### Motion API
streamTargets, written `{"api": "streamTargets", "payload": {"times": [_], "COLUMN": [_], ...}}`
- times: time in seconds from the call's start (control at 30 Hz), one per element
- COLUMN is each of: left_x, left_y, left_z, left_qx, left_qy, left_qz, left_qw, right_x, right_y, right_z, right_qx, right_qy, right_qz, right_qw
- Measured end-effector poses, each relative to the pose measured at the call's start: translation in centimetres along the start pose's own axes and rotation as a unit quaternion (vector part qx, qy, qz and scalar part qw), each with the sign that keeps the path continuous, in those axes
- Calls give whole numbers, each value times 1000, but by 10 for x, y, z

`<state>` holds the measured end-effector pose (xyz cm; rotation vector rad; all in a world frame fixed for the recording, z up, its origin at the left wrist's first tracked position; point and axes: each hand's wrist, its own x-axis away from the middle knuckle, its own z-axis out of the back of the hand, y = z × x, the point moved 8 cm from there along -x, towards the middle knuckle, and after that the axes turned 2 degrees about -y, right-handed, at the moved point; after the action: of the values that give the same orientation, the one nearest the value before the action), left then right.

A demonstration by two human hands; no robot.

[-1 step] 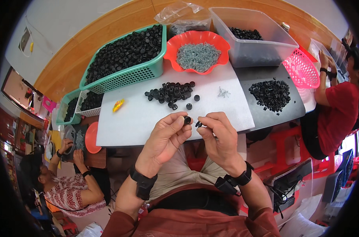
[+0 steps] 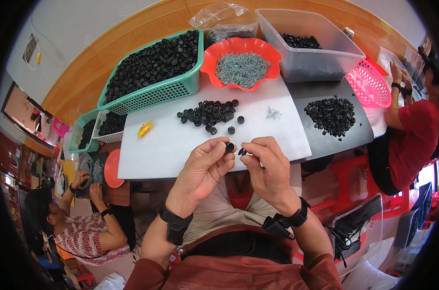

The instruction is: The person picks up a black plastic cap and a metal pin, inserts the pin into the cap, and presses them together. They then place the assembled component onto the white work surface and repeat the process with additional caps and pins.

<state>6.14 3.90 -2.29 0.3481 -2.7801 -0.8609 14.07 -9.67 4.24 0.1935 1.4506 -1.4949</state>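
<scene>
Between the thumb and fingers of my left hand [image 2: 206,162] is a round black plastic cap [image 2: 229,147], its hollow side facing right. My right hand [image 2: 270,169] pinches a small black plastic piece [image 2: 242,152] just beside the cap, with a narrow gap between them. Whether a screw goes with that piece is too small to tell. Both hands hover over the front edge of a white foam sheet [image 2: 156,157]. Beyond them lies a pile of black caps [image 2: 212,113], with a few loose ones nearer me. A few silver screws [image 2: 273,113] lie on the sheet to the right.
At the back stand a green basket [image 2: 183,89] of black caps, a red bowl [image 2: 207,58] of screws and a clear bin [image 2: 321,63]. Small black parts [image 2: 330,116] are heaped on a dark board at right. A yellow wrapper [image 2: 144,129] lies left. Co-workers sit on both sides.
</scene>
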Motion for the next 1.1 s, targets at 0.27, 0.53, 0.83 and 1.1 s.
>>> {"api": "streamTargets", "payload": {"times": [0.27, 0.53, 0.83, 1.1], "left_x": [0, -1, 0, 2], "left_y": [-3, -4, -6, -8], "left_z": [0, -1, -3, -3], "left_qx": [5, 5, -29, -55], "left_qy": [10, 3, 8, 19], "left_qz": [-1, 2, -2, -3], "left_qw": [1000, 1000, 1000, 998], "right_x": [-5, -5, -5, -1], "right_y": [0, 1, 2, 10], "right_z": [-4, -7, -9, -5], "right_qx": [7, 14, 21, -30], "right_qy": [-6, -12, -20, -13], "right_qz": [8, 12, 3, -32], "right_qw": [1000, 1000, 1000, 999]}}
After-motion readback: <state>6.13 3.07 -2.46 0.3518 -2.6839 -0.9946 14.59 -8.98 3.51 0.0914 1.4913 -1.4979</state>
